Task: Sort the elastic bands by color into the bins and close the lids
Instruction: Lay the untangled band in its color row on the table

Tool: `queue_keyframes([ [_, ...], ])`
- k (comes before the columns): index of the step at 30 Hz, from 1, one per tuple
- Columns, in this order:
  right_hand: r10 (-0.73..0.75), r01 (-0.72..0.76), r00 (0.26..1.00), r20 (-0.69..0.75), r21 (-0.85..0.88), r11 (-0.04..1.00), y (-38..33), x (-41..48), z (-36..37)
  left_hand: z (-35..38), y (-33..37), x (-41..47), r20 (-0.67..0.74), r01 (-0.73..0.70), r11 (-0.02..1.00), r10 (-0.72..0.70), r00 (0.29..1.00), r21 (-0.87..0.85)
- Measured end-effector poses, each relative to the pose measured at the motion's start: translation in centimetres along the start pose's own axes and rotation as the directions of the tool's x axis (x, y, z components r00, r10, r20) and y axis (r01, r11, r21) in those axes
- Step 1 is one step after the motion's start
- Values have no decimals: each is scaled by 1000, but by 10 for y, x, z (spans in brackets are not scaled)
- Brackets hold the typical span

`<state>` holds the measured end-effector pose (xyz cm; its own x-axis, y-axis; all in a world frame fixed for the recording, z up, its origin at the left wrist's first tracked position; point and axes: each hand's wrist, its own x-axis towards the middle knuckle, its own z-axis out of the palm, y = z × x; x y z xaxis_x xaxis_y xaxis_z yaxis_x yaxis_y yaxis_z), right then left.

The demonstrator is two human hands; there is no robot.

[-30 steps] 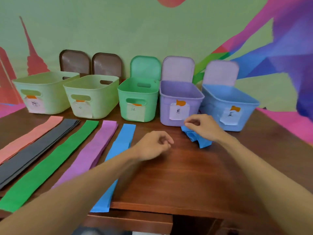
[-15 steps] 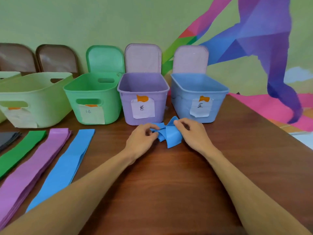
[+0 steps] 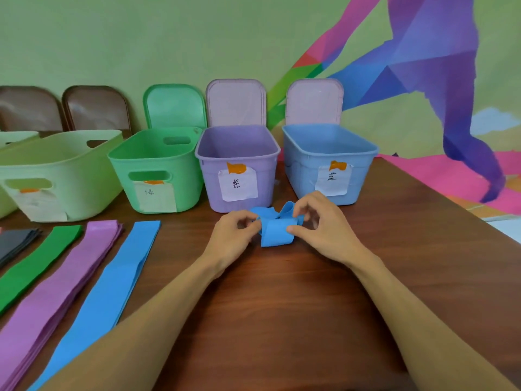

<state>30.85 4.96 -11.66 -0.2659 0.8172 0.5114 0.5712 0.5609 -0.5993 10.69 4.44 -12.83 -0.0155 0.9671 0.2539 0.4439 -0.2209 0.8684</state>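
Both hands work 1 folded blue band (image 3: pixel 275 231) on the worktop (image 3: pixel 408 249), just in front of the gap between the purple bin (image 3: pixel 236 165) and the blue bin (image 3: pixel 328 162). The left hand (image 3: pixel 234 235) pinches the band's left side with curled fingers; the right hand (image 3: pixel 324 224) grips its right side, thumb pressed on the near fold and fingers arched over the top.

5 bins show along the wall — 2 pale green, of which the farthest left (image 3: pixel 14 136) is cut by the frame edge and the other (image 3: pixel 62 170) is in full view, then 1 green bin (image 3: pixel 158 167), the purple one and the blue one. 4 of them carry a visible paper label. All 5 stand open, and 5 lids lean upright behind them: 2 brown (image 3: pixel 95 108), 1 green (image 3: pixel 174 105), 2 pale pink (image 3: pixel 314 101).

To the left lie 4 flat stacks of bands — grey (image 3: pixel 14 241), green (image 3: pixel 36 263), purple (image 3: pixel 59 300) and blue (image 3: pixel 107 289) — side by side, the grey only partly in view.
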Motion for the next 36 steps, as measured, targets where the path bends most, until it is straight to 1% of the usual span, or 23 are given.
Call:
queue_keyframes([
  [1, -44, 44, 999, 4, -11, 999, -3, 0, 1, 0, 1, 0, -2, 3, 1000, -3, 1000, 3],
  [3, -87, 91, 993, 76, -52, 994, -6, -2, 5, -1, 1, -1, 4, 10, 1000, -10, 1000, 4],
  [6, -57, 89, 979, 198, -154, 984, -7, -4, 11, -1, 1, -1, 25, 28, 1000, -28, 999, 4],
  [11, -16, 91, 952, 305, -231, 969, -12, -5, 9, -3, 4, -1, 73, 75, 996, -72, 995, -37],
  [13, -25, 115, 946, 322, -265, 957, -14, -4, 10, -5, 5, -2, 95, 95, 993, -88, 992, -66],
  [16, -68, 128, 971, 230, -258, 958, -13, -2, 15, -8, 4, -2, 89, 110, 983, -98, 991, -148],
  [18, -49, 74, 989, 140, -179, 981, -13, -2, 14, -10, 2, -2, 68, 117, 971, -105, 992, -211],
  [19, -26, 36, 996, 91, -107, 994, -13, -1, 13, -11, 1, -2, 57, 116, 964, -105, 993, -238],
  [21, 50, -51, 999, 11, 94, 994, -15, 0, 11, -12, -1, -2, 40, 110, 952, -102, 994, -287],
  [23, 134, -124, 991, -11, 298, 946, -16, 1, 8, -11, -1, -3, 31, 99, 943, -94, 995, -319],
  [24, 171, -155, 985, -9, 371, 916, -15, 3, 7, -11, -1, -4, 29, 92, 945, -87, 996, -312],
  [26, 236, -212, 972, 8, 473, 855, -11, 4, 4, -9, -1, -5, 26, 62, 971, -58, 998, -230],
  [27, 270, -241, 963, 14, 496, 834, -9, 4, 3, -8, -1, -5, 30, 43, 984, -38, 999, -172],
  [29, 345, -307, 939, 10, 477, 823, -6, 6, 0, -7, -3, -5, 49, 3, 998, 0, 999, -61],
  [32, 422, -372, 906, -15, 444, 815, 0, 7, -3, -6, -5, -5, 77, -31, 999, 29, 997, 29],
  [36, 400, -375, 916, -26, 294, 879, 8, 3, 0, -5, -6, -5, 72, -52, 997, 47, 996, 58],
])
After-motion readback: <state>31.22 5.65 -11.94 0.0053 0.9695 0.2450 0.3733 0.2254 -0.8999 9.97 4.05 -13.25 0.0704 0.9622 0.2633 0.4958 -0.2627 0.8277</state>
